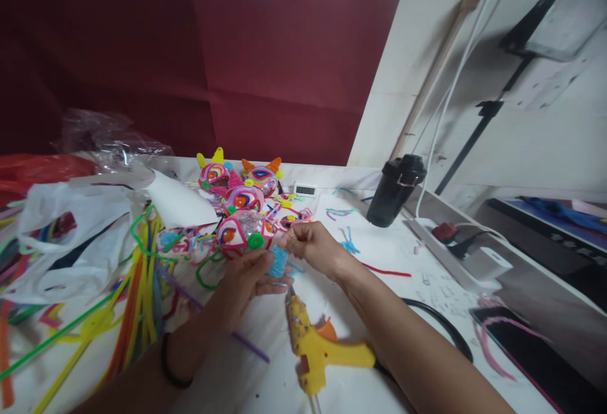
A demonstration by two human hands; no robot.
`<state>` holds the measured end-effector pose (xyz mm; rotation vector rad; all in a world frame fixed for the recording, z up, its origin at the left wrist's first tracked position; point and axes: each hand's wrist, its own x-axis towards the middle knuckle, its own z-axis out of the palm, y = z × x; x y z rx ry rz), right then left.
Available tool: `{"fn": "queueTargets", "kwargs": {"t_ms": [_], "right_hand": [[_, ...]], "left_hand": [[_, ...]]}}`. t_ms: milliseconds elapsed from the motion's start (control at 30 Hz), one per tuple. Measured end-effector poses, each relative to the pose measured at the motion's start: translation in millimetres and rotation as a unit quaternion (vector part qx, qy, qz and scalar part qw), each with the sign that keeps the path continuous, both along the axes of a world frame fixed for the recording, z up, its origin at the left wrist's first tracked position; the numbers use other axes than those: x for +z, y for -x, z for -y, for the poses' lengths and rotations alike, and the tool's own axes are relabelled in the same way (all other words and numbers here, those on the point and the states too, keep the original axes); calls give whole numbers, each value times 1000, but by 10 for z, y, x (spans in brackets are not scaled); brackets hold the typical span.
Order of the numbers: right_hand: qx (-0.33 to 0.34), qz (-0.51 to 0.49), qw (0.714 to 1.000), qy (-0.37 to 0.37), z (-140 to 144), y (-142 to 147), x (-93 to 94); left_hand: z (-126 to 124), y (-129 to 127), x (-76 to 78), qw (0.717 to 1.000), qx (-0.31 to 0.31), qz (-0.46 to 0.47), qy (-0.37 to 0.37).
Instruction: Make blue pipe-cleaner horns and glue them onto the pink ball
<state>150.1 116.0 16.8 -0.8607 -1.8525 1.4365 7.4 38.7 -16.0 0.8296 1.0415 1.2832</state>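
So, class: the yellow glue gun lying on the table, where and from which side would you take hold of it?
Grip the glue gun by its handle, which juts right, coming from the right. Its nozzle points away toward the left hand and right hand, so probably keep clear of that end.

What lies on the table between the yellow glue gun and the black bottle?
In the head view, the person's right forearm crosses between the yellow glue gun and the black bottle, with a red pipe cleaner on the white table.

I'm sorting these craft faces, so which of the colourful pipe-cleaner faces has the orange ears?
The back right face, just left of the small digital timer; the face beside it has yellow ears.
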Motion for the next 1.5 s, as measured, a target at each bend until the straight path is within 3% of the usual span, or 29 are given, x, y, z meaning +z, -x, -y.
{"fn": "queueTargets", "kwargs": {"t_ms": [133,400,633,867,1100,1333,1500], "right_hand": [[-8,0,1000,-4,-19,-31,50],[10,22,1000,7,-20,-63,58],[34,12,999,-1,-5,-79,86],[99,29,995,11,27,-134,98],[82,29,996,22,56,-126,120],[77,42,996,32,94,-113,217],[72,48,995,39,136,-106,266]], "left_hand": [[10,21,44,999,14,52,6],[46,18,78,998,25,-54,-16],[28,25,36,997,38,-59,-17],[43,49,45,993,63,-89,-48],[19,87,103,984,82,-131,-88],[62,95,134,959,97,-201,-175],[72,78,138,954,110,-197,-196]]}}
